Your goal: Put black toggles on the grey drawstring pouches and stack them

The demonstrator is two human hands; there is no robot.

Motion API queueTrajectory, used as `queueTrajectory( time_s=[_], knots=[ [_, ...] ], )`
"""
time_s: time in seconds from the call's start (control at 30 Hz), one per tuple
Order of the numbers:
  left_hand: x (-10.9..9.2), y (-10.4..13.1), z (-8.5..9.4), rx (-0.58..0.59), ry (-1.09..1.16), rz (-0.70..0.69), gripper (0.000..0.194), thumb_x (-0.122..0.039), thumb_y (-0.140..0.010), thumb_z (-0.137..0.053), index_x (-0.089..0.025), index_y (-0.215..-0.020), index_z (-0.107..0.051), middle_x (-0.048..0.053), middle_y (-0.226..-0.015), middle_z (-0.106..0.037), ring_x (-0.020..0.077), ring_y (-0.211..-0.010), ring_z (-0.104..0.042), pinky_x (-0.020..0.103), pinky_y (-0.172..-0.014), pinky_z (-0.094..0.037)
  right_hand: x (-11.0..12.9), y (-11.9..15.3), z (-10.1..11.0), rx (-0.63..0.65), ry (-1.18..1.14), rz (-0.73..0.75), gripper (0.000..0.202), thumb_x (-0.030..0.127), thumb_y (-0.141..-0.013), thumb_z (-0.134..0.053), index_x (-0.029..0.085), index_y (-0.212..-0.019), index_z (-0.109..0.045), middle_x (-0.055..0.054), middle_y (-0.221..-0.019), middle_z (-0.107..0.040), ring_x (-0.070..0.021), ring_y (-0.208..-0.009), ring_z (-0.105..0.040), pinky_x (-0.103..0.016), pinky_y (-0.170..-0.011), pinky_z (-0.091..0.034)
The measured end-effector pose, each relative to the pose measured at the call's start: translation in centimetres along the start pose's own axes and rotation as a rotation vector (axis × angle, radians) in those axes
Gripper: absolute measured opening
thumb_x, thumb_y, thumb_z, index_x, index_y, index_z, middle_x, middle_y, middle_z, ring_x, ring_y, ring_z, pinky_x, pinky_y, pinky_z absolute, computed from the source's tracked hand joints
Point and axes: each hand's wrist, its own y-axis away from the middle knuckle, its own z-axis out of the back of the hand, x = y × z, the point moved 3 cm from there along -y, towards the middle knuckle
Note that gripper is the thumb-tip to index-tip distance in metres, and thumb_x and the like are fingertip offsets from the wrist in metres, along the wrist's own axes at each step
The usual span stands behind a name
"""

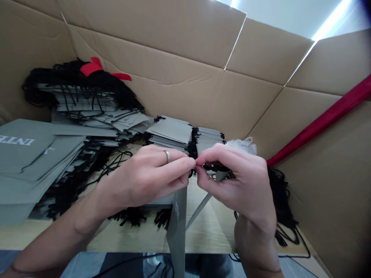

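Note:
My left hand (150, 173), with a ring on one finger, is closed with thumb and fingertips pinched together. Its fingertips meet those of my right hand (240, 177), which pinches a black cord (216, 168). What sits right at the left fingertips is mostly hidden, though a bit of black cord shows just below them. Under both hands hangs a grey paper bag (178, 231), seen nearly edge-on, with a small pale mark on its side. A thin grey strip (199, 210) slants down beside it.
Flat grey bags with white lettering (26, 166) are piled at left. Stacks of grey pieces with black cord ends (171, 129) stand behind. Black cords with a red band (92, 68) top the back-left pile; more black cords (281, 197) lie right. Cardboard walls (174, 77) enclose the table (211, 235).

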Motion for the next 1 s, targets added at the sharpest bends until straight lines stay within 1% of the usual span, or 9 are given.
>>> queueTrajectory(
  time_s=[0.1,0.2,0.37,0.53,0.57,0.63,0.8,0.9,1.0],
  knots=[
    [-0.2,-0.2,0.2,-0.051,-0.006,-0.032,0.017,-0.006,-0.093,-0.072,-0.023,-0.095,-0.069,-0.004,-0.080,-0.078,0.0115,-0.068,-0.075,0.020,-0.066,-0.059,-0.1,-0.2,0.1,-0.002,-0.041,-0.022,0.017,0.004,-0.090,-0.073,0.021,-0.092,-0.074,0.005,-0.086,-0.077,-0.0073,-0.075,-0.068,-0.018,-0.075,-0.058],
    [0.0,-0.5,0.3,-0.066,0.054,0.014,0.020,-0.005,-0.086,-0.074,-0.022,-0.096,-0.071,-0.005,-0.079,-0.079,0.0101,-0.067,-0.075,0.018,-0.065,-0.057,-0.2,-0.3,0.0,0.011,-0.113,-0.061,0.020,0.003,-0.084,-0.075,0.022,-0.089,-0.074,0.008,-0.082,-0.077,-0.0058,-0.070,-0.066,-0.017,-0.072,-0.058],
    [0.7,-1.0,0.1,-0.066,0.255,0.088,0.022,-0.004,-0.076,-0.077,-0.022,-0.089,-0.071,-0.006,-0.076,-0.078,0.0071,-0.062,-0.070,0.015,-0.064,-0.056,-1.0,-0.4,-0.2,0.054,-0.269,-0.150,0.022,0.001,-0.078,-0.076,0.021,-0.088,-0.077,0.009,-0.079,-0.077,-0.0052,-0.067,-0.066,-0.016,-0.064,-0.055],
    [1.5,-1.2,-0.4,-0.048,0.518,0.118,0.024,-0.001,-0.071,-0.078,-0.019,-0.086,-0.072,-0.004,-0.073,-0.076,0.0068,-0.058,-0.066,0.015,-0.060,-0.057,-2.0,-0.4,-0.6,0.115,-0.450,-0.245,0.020,0.005,-0.080,-0.081,0.023,-0.089,-0.080,0.007,-0.080,-0.079,-0.0081,-0.067,-0.069,-0.018,-0.061,-0.056],
    [1.5,-1.2,-0.3,-0.048,0.511,0.111,0.024,-0.002,-0.072,-0.079,-0.019,-0.087,-0.072,-0.004,-0.072,-0.076,0.0071,-0.058,-0.066,0.015,-0.060,-0.057,-2.1,-0.5,-0.6,0.125,-0.442,-0.251,0.019,0.006,-0.081,-0.081,0.023,-0.089,-0.080,0.007,-0.080,-0.079,-0.0083,-0.066,-0.068,-0.019,-0.060,-0.055],
    [1.4,-1.1,-0.2,-0.030,0.377,0.101,0.022,-0.005,-0.076,-0.078,-0.021,-0.090,-0.072,-0.005,-0.073,-0.077,0.0078,-0.059,-0.066,0.017,-0.061,-0.057,-2.0,-0.5,-0.5,0.143,-0.364,-0.230,0.018,0.006,-0.083,-0.081,0.022,-0.091,-0.080,0.006,-0.080,-0.078,-0.0083,-0.065,-0.066,-0.019,-0.060,-0.053],
    [0.5,-0.8,-0.1,0.082,0.020,-0.024,0.015,-0.007,-0.094,-0.066,-0.021,-0.097,-0.069,-0.001,-0.087,-0.081,0.0113,-0.068,-0.071,0.022,-0.066,-0.058,-1.3,-0.5,-0.1,0.153,-0.120,-0.047,0.015,0.005,-0.088,-0.076,0.019,-0.093,-0.077,0.004,-0.085,-0.078,-0.0088,-0.071,-0.066,-0.020,-0.070,-0.056],
    [0.2,-0.8,-0.2,0.127,-0.041,-0.087,0.016,-0.006,-0.098,-0.063,-0.022,-0.095,-0.066,0.001,-0.088,-0.080,0.0139,-0.070,-0.072,0.025,-0.067,-0.058,-1.2,-0.4,-0.2,0.180,-0.082,0.002,0.014,0.006,-0.090,-0.073,0.019,-0.094,-0.077,0.004,-0.084,-0.077,-0.0094,-0.072,-0.067,-0.021,-0.071,-0.055],
    [0.3,-0.8,-0.2,0.154,-0.020,-0.092,0.016,-0.007,-0.098,-0.063,-0.022,-0.096,-0.065,0.001,-0.086,-0.078,0.0147,-0.068,-0.071,0.026,-0.066,-0.057,-1.4,-0.4,-0.4,0.181,-0.071,-0.003,0.015,0.005,-0.089,-0.073,0.020,-0.093,-0.076,0.004,-0.083,-0.077,-0.0098,-0.069,-0.065,-0.021,-0.069,-0.055]
  ],
)
